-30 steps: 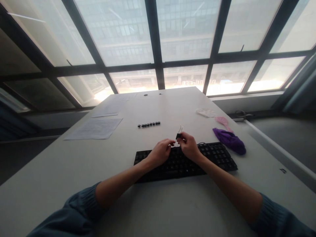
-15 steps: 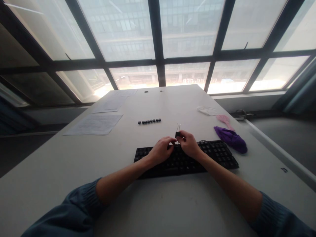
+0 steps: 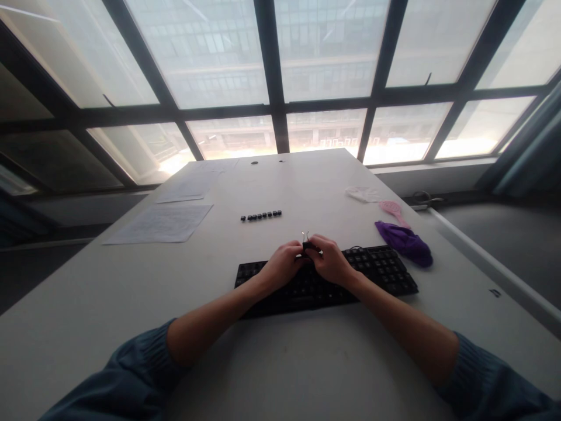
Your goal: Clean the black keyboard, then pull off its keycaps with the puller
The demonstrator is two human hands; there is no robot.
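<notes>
A keycap puller (image 3: 305, 248), a small black body with two thin wire prongs pointing up, stands between my fingertips above the keyboard. My right hand (image 3: 328, 257) is closed on its right side. From the left, my left hand (image 3: 283, 264) presses closed fingers against the puller's lower part; the fingertips are partly hidden. Beneath both hands lies a black keyboard (image 3: 385, 270), its middle covered by my hands and forearms. Farther back on the table, several loose black keycaps (image 3: 264, 215) form a short row.
Papers (image 3: 162, 225) lie at the left of the white table (image 3: 144, 286). To the right are a purple cloth pouch (image 3: 405, 242), a pink hairbrush (image 3: 392, 209) and a clear plastic bag (image 3: 363, 194). A small dark mark or object (image 3: 495, 293) is near the right edge.
The keycap puller has come down lower, nearer the keyboard. My left fingers have moved up against it, and both hands are closer together. The whole view has shifted slightly.
</notes>
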